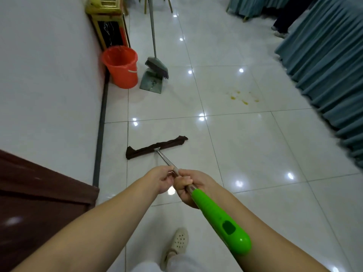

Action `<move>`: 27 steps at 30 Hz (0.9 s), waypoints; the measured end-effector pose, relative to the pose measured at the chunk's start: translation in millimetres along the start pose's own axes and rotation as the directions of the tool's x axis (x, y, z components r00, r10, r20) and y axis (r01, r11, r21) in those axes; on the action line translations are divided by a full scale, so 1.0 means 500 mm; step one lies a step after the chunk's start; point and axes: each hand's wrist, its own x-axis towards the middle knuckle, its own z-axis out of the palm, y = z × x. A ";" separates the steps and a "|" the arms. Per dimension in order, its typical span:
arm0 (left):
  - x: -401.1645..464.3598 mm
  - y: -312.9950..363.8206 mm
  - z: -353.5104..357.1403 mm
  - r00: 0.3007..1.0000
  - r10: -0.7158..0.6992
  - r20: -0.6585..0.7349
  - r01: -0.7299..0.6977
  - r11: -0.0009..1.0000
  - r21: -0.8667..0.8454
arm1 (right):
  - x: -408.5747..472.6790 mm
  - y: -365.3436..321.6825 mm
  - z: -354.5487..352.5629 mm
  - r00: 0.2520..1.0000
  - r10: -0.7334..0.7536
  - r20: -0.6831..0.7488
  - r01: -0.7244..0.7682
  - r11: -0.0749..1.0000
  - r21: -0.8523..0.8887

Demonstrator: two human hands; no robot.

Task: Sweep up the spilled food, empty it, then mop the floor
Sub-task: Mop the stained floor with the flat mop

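Mop (172, 165) was the thing in hand, a flat type with a thin metal shaft, a green plastic grip (220, 218) at the near end and a dark cloth head (155, 147) lying flat on the white tiled floor (255, 144) at about twelve o'clock from the hands, close in front of the person. It looked light and stiff along the shaft, while the cloth was limp and probably damp, so it would likely drag rather than slide freely. The glossy tiles suggested little friction, and pushing from the bare shaft, as here, seemed the sensible hold. The right hand (188, 188) was wrapped around the shaft just ahead of the green grip, fingers curled tight. The left hand (161, 178) pinched the shaft a little farther down, touching the right. Yellow stains (243, 97) lay at roughly one o'clock, well apart from the cloth. The broom (157, 65) and dustpan (151, 82) stood beside the orange bucket (120, 65) at eleven o'clock by the wall.
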 end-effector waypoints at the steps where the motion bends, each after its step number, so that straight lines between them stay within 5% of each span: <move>1: 0.011 0.019 0.011 1.000 0.008 0.000 -0.008 1.000 0.011 | 0.006 -0.024 0.011 1.000 0.000 -0.005 0.000 1.000 0.001; 13: 0.112 0.221 0.062 0.998 0.039 -0.045 -0.034 0.994 0.107 | 0.082 -0.173 0.145 0.999 -0.020 0.027 0.014 0.979 0.201; 27: 0.210 0.593 0.016 1.000 -0.022 -0.002 0.022 0.941 0.338 | 0.257 -0.269 0.438 0.986 -0.145 0.077 0.079 0.832 0.549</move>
